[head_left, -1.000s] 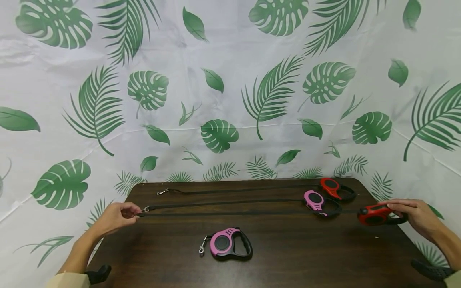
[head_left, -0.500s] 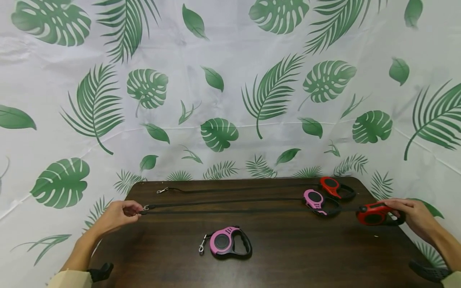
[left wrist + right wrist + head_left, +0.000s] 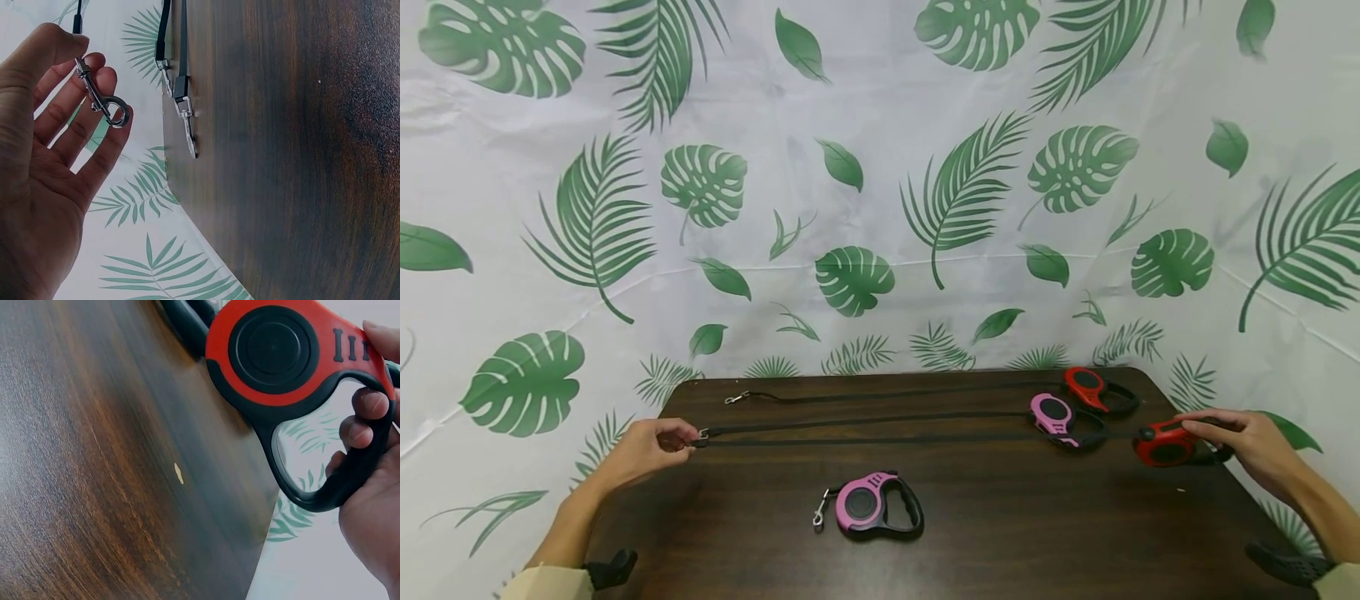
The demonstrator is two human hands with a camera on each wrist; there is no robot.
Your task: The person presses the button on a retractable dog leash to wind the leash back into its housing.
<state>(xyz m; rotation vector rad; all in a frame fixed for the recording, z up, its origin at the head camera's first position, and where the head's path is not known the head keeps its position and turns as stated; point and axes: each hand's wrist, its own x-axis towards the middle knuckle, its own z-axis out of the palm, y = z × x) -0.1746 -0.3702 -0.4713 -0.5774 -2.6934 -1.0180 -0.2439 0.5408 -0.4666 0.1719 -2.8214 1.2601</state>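
My right hand (image 3: pixel 1247 442) grips the black handle of a red retractable dog leash (image 3: pixel 275 344), its fingers curled through the loop in the right wrist view. The leash's black strap (image 3: pixel 910 441) runs taut leftward across the table. At its far end my left hand (image 3: pixel 56 144) pinches the strap beside the metal snap hook (image 3: pixel 103 100) between thumb and forefinger, the other fingers spread behind it. Behind the strap lie a pink leash (image 3: pixel 1051 410) and a second red leash (image 3: pixel 1086 385), both with their straps drawn out to the left.
Another pink leash (image 3: pixel 861 504), its strap wound in and its hook (image 3: pixel 818 518) beside it, lies at the front middle of the dark wooden table (image 3: pixel 1015 533). A white leaf-print cloth (image 3: pixel 880 208) hangs behind the table. A small pale fleck (image 3: pixel 179 473) shows on the wood.
My right hand has moved slightly left with the red leash. The left hand has shifted a little to the right with the hook end, and the strap between them remains stretched.
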